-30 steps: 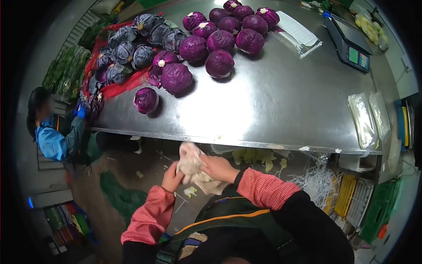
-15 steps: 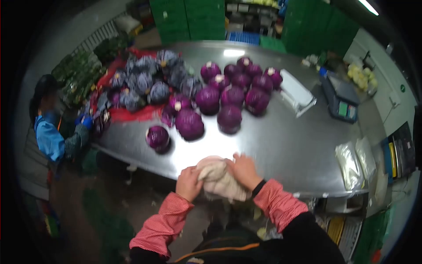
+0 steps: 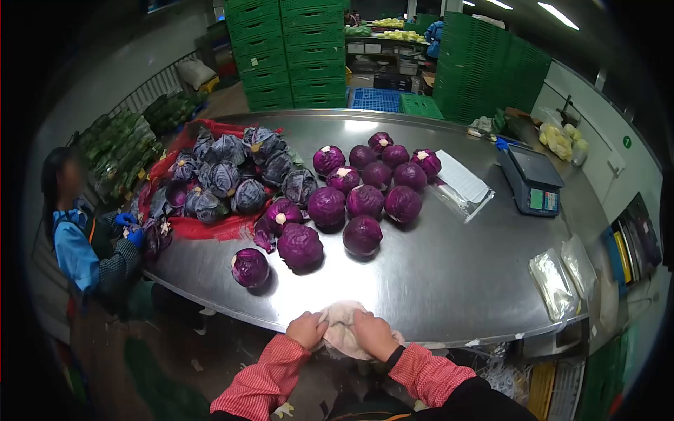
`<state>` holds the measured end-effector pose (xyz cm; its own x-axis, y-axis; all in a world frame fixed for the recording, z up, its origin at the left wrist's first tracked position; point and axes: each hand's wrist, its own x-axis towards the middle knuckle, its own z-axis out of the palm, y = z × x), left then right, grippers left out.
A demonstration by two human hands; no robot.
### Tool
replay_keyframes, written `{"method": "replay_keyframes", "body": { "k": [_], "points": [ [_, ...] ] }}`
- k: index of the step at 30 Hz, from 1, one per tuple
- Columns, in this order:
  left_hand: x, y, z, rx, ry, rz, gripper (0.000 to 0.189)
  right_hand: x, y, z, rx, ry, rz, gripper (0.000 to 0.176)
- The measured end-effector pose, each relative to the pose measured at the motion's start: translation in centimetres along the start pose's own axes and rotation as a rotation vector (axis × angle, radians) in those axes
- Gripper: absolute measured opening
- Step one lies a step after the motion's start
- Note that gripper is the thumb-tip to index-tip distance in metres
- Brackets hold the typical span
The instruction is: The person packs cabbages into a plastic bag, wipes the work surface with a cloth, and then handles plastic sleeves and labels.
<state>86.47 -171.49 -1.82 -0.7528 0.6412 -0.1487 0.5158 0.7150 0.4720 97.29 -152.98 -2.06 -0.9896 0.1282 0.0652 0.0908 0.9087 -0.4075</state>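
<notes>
A pale, crumpled cloth (image 3: 342,335) hangs at the front edge of the steel table (image 3: 449,281), bunched between my two hands. My left hand (image 3: 307,330) is closed on its left side, and my right hand (image 3: 375,335) grips the right side. Beyond the hands, several peeled purple cabbages (image 3: 365,201) stand on the metal top. The nearest cabbage (image 3: 250,268) sits apart at the left. Behind it, several unpeeled red cabbages (image 3: 225,179) with dull outer leaves lie heaped on a red mesh bag (image 3: 210,229).
A digital scale (image 3: 531,179) stands at the right, near a white sheet in a plastic sleeve (image 3: 463,179). Clear plastic bags (image 3: 554,284) lie at the right front. Stacked green crates (image 3: 284,56) rise behind the table. A co-worker in blue gloves (image 3: 130,228) handles leaves at the left.
The camera view has tilted up, so the table sits lower in the picture. Both hands still hold the cloth, now more gathered between them. The co-worker's hands have shifted slightly.
</notes>
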Motion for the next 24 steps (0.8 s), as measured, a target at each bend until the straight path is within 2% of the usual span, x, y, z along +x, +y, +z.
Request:
{"method": "replay_keyframes", "body": {
  "k": [6,13,15,18,21,24],
  "points": [
    [-0.2,0.2,-0.5,-0.008,0.034,-0.066,0.030,1.5,-1.0,0.1,0.122,-0.017,0.012,0.023],
    [0.2,-2.5,0.2,-0.062,0.124,-0.087,0.032,4.0,-2.1,2.2,0.355,-0.062,0.088,0.028],
    [0.5,-3.3,0.5,-0.112,0.112,-0.144,0.034,4.7,-2.1,3.3,0.441,-0.020,0.089,0.029],
    [1.0,-3.6,0.6,-0.199,0.092,-0.260,0.036,5.7,-2.4,4.3,0.552,-0.093,0.212,0.033],
    [1.5,-4.5,1.1,-0.329,0.120,-0.332,0.038,6.7,-2.1,7.9,0.836,-0.016,0.256,0.039],
    [0.8,-4.3,0.9,-0.434,0.182,-0.342,0.040,7.4,-2.4,8.5,1.046,-0.068,0.248,0.043]
  ]
}}
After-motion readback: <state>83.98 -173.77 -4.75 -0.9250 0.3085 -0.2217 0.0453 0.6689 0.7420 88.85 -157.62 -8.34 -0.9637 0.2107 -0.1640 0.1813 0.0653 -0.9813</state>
